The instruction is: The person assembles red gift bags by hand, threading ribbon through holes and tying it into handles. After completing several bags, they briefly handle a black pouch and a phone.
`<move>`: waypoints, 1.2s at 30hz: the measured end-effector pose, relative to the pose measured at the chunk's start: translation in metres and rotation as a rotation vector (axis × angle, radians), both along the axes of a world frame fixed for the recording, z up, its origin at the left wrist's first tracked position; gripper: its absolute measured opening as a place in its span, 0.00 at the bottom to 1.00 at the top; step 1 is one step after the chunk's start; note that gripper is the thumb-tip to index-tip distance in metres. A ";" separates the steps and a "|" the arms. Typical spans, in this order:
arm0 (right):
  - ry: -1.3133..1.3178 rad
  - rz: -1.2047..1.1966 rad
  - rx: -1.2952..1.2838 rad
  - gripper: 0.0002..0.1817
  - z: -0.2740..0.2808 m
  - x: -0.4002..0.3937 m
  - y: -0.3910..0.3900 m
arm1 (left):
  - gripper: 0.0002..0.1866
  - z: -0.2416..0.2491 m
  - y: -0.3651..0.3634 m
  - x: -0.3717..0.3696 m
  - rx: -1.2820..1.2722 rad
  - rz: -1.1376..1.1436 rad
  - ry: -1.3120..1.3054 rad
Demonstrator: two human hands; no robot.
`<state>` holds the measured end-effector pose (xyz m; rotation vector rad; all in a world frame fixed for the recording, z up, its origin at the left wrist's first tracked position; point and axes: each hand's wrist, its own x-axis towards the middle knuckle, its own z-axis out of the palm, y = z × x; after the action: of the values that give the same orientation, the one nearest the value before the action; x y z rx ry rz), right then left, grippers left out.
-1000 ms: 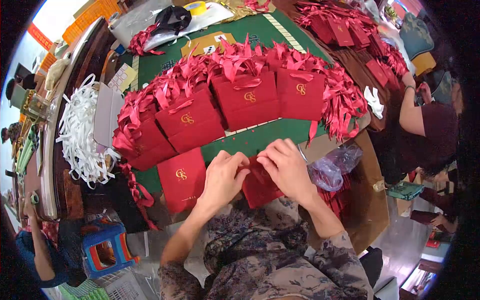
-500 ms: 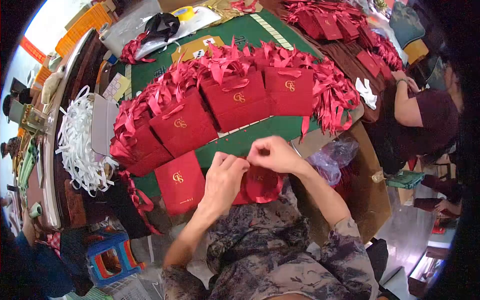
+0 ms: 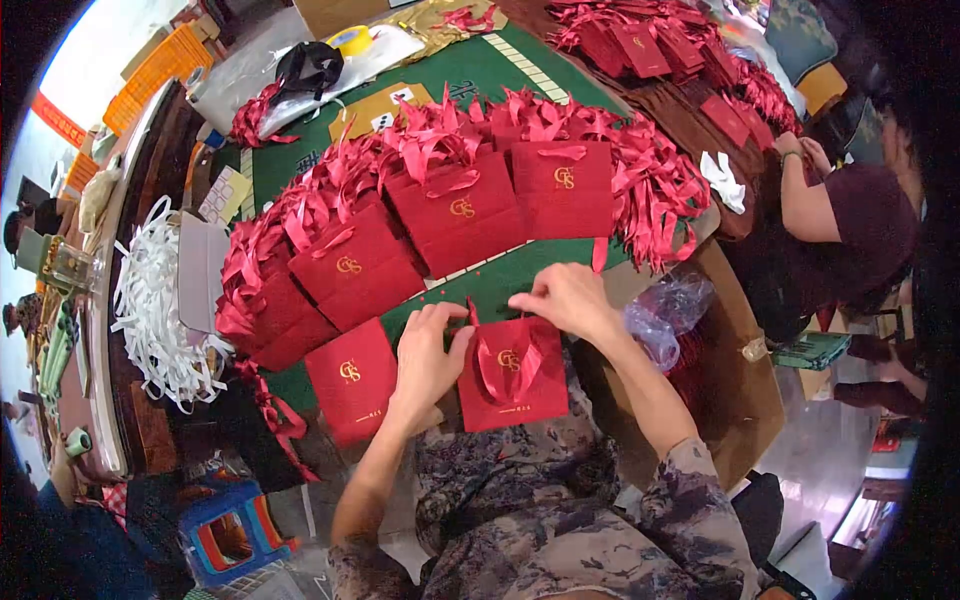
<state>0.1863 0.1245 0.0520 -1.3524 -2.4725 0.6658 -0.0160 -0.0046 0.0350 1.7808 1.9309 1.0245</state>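
Note:
A small red paper gift bag (image 3: 480,408) with a gold monogram lies flat before me, its red ribbon handle (image 3: 525,375) looped down over the front. My left hand (image 3: 428,358) is at the bag's upper left side, thumb and fingers apart, close to a short upright strand of ribbon. Over the upper right edge is my right hand (image 3: 572,302), fingers bent and thumb stretched out, with nothing visible in its grasp. Another red bag (image 3: 340,400), with no handle showing, lies left of my left hand, partly behind it.
Several red bags with ribbon handles (image 3: 455,205) stand in an arc across the green table (image 3: 500,270). White ribbons (image 3: 165,320) spill beside a box at left. At right are a cardboard box (image 3: 735,380), clear plastic (image 3: 665,315) and a person (image 3: 850,225) handling something.
My hands have drawn apart from their pinch above the bag. The bag now lies flat with its ribbon loop plainly visible. The view has shifted slightly.

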 end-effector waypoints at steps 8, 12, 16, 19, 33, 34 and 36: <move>0.109 0.050 -0.098 0.16 -0.011 -0.006 -0.006 | 0.13 -0.018 0.020 0.024 0.063 0.146 0.199; 0.307 -0.034 0.059 0.12 -0.032 -0.013 -0.009 | 0.08 -0.029 0.022 0.033 0.128 0.190 0.204; 0.405 -0.078 0.052 0.11 -0.032 -0.021 -0.013 | 0.06 -0.027 0.022 0.035 0.087 0.218 0.160; 0.528 -0.003 -0.191 0.11 -0.019 -0.021 -0.017 | 0.06 -0.019 0.020 0.033 0.062 0.190 0.018; 0.677 0.035 -0.490 0.09 -0.020 -0.017 -0.021 | 0.06 -0.001 0.017 0.035 0.029 0.113 -0.308; 0.695 0.038 -0.518 0.09 -0.020 -0.017 -0.021 | 0.05 -0.001 0.017 0.035 0.040 0.092 -0.261; 0.682 0.034 -0.504 0.08 -0.012 -0.014 -0.022 | 0.04 0.001 0.016 0.037 0.051 0.070 -0.214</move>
<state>0.1725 0.1027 0.0401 -0.9757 -1.8372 1.5334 0.0207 0.0112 0.0359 1.5669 1.8620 1.2441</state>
